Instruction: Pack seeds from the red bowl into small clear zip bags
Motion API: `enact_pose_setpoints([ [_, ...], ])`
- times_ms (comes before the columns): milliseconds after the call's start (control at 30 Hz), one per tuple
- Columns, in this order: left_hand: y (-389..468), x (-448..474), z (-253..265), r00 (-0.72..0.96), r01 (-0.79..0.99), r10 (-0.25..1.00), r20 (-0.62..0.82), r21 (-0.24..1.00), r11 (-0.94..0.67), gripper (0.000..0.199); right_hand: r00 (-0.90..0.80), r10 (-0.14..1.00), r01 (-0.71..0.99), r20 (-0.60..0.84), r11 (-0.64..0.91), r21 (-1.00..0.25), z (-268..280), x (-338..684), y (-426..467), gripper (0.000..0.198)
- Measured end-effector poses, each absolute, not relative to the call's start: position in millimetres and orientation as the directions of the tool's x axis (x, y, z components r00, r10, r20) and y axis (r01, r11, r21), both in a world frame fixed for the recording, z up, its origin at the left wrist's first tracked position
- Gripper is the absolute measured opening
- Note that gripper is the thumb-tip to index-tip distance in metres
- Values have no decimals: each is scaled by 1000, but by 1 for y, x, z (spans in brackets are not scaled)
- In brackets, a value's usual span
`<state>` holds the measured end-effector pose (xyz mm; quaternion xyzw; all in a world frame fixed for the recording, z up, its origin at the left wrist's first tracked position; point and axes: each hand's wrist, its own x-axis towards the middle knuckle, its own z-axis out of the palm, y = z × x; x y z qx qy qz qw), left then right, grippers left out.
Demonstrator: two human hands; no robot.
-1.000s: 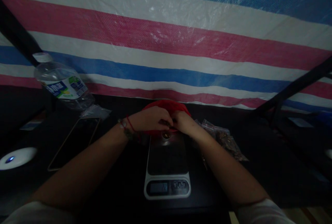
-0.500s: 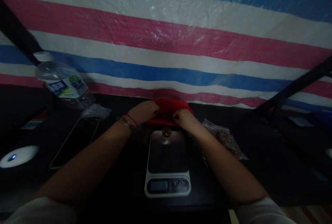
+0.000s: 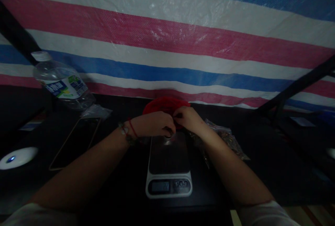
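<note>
- Water bottle and phone at far left, on dark table.
- Left hand curled, fingertips pinched over scale top edge.
- Right hand pinching red bag, just behind scale.
- Plastic bag beside right wrist.

Your left hand and right hand meet at the far end of the scale, with the pouch just behind them. A phone lies to your left, a bottle behind it (tilted), a puck-shaped device farther left. A plastic bag lies right of the scale, touching your right forearm.
</note>
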<state>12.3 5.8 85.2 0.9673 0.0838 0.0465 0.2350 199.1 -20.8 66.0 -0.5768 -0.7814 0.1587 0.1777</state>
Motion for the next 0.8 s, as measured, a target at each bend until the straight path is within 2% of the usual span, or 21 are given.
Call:
enact_pose_setpoints([
  [533,11,9,84,983,160,186,0,505,-848,16,-304,942,781,144,333,-529,99,196,-46,15],
  [667,12,5,89,983,148,182,5,561,-815,18,-327,938,779,114,336,-529,103,193,-49,13],
  [733,12,3,94,977,176,215,-1,579,-796,18,-340,933,770,115,347,-535,102,189,-51,13],
  [800,11,0,100,955,251,297,-3,547,-799,17,-367,921,756,126,375,-537,99,185,-53,14],
])
